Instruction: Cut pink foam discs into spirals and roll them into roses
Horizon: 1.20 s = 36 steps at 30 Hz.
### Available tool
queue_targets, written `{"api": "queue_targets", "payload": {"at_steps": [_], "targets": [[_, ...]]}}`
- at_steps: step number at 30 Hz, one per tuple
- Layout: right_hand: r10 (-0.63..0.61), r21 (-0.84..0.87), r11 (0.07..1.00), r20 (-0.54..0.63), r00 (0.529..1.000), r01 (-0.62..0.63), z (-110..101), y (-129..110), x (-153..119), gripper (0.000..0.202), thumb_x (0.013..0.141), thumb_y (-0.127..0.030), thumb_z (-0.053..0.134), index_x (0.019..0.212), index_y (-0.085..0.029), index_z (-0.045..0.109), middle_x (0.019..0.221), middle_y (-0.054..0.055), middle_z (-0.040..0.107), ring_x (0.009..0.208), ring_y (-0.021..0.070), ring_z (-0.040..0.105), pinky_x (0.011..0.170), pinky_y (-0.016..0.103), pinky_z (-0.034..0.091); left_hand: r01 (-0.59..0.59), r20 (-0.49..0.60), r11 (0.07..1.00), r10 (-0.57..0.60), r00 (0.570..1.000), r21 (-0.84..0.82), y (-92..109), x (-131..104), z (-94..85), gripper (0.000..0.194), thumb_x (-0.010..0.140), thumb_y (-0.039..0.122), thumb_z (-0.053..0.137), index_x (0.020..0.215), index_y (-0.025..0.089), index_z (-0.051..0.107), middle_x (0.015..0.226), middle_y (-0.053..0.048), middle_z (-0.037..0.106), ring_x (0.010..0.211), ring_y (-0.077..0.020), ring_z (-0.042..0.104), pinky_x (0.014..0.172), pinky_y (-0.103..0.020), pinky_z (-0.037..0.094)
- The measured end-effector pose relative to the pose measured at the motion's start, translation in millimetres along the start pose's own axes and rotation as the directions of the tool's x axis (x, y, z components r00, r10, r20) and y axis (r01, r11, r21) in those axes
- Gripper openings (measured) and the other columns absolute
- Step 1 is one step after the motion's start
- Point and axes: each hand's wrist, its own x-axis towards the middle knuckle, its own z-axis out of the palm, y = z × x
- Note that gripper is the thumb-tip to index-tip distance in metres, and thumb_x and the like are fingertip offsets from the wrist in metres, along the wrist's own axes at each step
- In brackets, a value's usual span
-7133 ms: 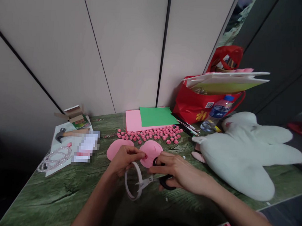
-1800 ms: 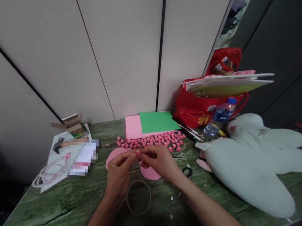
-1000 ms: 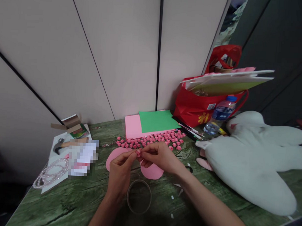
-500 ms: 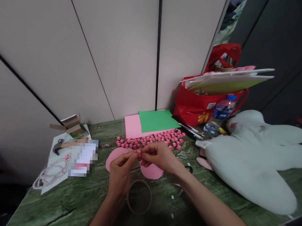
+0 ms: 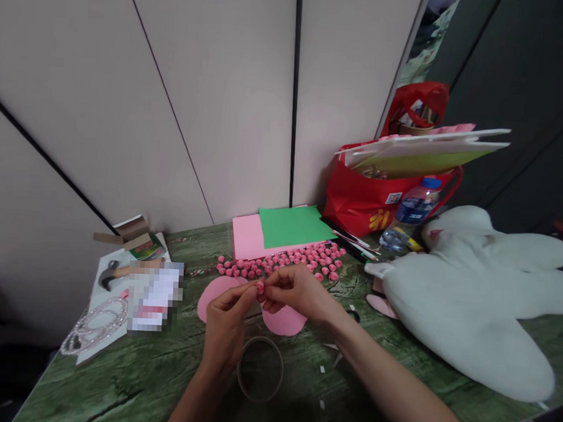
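Note:
Between the fingertips of both hands is a small pink paper rose (image 5: 260, 287), a tight roll of paper. My left hand (image 5: 229, 313) pinches it from the left, and my right hand (image 5: 293, 288) from the right. Underneath lie round pink paper pieces, one pink circle (image 5: 283, 320) below my right fingers and another pink circle (image 5: 211, 295) partly behind my left hand. Just beyond my hands, many finished pink roses (image 5: 302, 257) are spread in rows. Nearer to me, a roll of clear tape (image 5: 260, 369) lies flat beside my left wrist.
Green paper (image 5: 296, 226) overlaps pink paper (image 5: 247, 235) at the back. On the left are a hammer (image 5: 129, 271), a bead string (image 5: 94, 324) and an opened box (image 5: 134, 232). At right stand a red bag (image 5: 356, 199), a bottle (image 5: 415, 207) and a white plush toy (image 5: 463, 312). Scissors (image 5: 335, 353) lie by my right forearm.
Both hands stay nearly in place, still pinching the small pink rose, which looks slightly turned. Nothing else on the table has moved.

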Motion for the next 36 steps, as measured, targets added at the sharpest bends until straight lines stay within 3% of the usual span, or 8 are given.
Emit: {"api": "queue_targets", "payload": {"at_steps": [13, 21, 30, 36], "targets": [[-0.011, -0.026, 1.000, -0.035, 0.999, 0.010, 2.7, 4.3, 2.5, 0.015, 0.062, -0.027, 0.066, 0.062, -0.013, 0.060, 0.053, -0.001, 0.064, 0.050, 0.0123, 0.061, 0.054, 0.027, 0.051, -0.010, -0.030, 0.997, 0.012, 0.999, 0.073, 2.7, -3.6, 2.1, 0.012, 0.061, 0.023, 0.070, 0.070, 0.017, 0.073, 0.079, -0.006, 0.073, 0.083, -0.0218, 0.065, 0.081, -0.033, 0.048], [-0.011, -0.010, 1.000, -0.009, 1.000, 0.011, 2.5, 0.6, 0.5, 0.012, 0.061, -0.024, 0.065, 0.063, -0.012, 0.061, 0.054, -0.001, 0.064, 0.051, 0.0112, 0.061, 0.053, 0.025, 0.051, 0.033, -0.001, 0.999, -0.033, 0.999, -0.018, 0.6, -0.8, -0.2, 0.011, 0.061, 0.023, 0.070, 0.069, 0.016, 0.073, 0.078, -0.007, 0.073, 0.086, -0.0217, 0.064, 0.084, -0.032, 0.046], [-0.011, -0.042, 0.999, -0.041, 0.999, 0.010, 2.0, 5.9, 2.9, 0.010, 0.062, -0.022, 0.063, 0.063, -0.013, 0.059, 0.052, -0.002, 0.063, 0.050, 0.0123, 0.061, 0.053, 0.026, 0.051, -0.017, -0.021, 0.996, 0.019, 1.000, 0.093, 5.3, -6.0, 3.6, 0.011, 0.061, 0.022, 0.069, 0.071, 0.017, 0.073, 0.080, -0.006, 0.073, 0.084, -0.0220, 0.065, 0.082, -0.032, 0.047], [-0.003, -0.028, 1.000, -0.007, 1.000, 0.003, 0.5, 3.1, 1.4, 0.010, 0.062, -0.023, 0.062, 0.063, -0.013, 0.060, 0.054, -0.001, 0.064, 0.051, 0.0116, 0.061, 0.055, 0.025, 0.051, 0.028, -0.010, 0.999, -0.029, 1.000, -0.030, 2.1, -2.4, 2.0, 0.011, 0.060, 0.023, 0.070, 0.068, 0.017, 0.073, 0.073, -0.005, 0.073, 0.083, -0.0212, 0.064, 0.082, -0.033, 0.047]]}}
